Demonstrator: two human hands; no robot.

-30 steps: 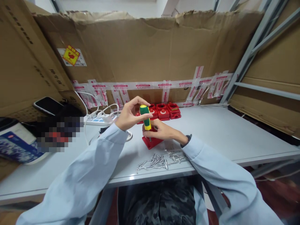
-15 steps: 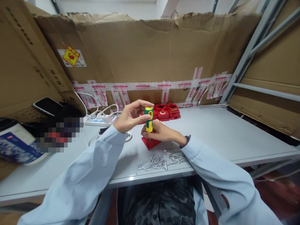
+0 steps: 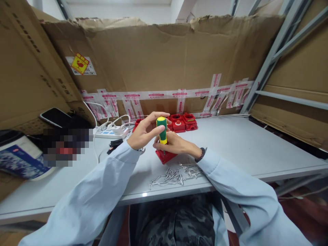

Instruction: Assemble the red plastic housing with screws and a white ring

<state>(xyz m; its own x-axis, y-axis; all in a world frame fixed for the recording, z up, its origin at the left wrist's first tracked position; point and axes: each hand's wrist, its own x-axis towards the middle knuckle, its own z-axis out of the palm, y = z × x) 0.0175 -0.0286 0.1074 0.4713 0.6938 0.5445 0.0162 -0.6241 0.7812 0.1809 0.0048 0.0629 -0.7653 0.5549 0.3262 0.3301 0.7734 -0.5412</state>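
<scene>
A screwdriver [image 3: 162,130] with a green and yellow handle stands nearly upright over a red housing [image 3: 166,157] on the table. My left hand [image 3: 147,129] grips the upper handle between thumb and fingers. Lower down, my right hand [image 3: 173,141] is closed around the bottom of the handle, just above the housing. The screwdriver's tip and most of the housing are hidden by my right hand. Close to my right wrist, several loose screws [image 3: 171,176] lie in a pile near the table's front edge.
More red housings [image 3: 178,123] stand in a row behind my hands. A white power strip [image 3: 109,131] with plugged-in cables is at the left, near a black item [image 3: 114,145]. A large cardboard sheet [image 3: 164,58] closes off the back; a metal frame [image 3: 271,58] rises at the right.
The screwdriver handle has turned about its axis and its top leans slightly more to the left. My left fingers have shifted with it; my right hand stays nearly in place.
</scene>
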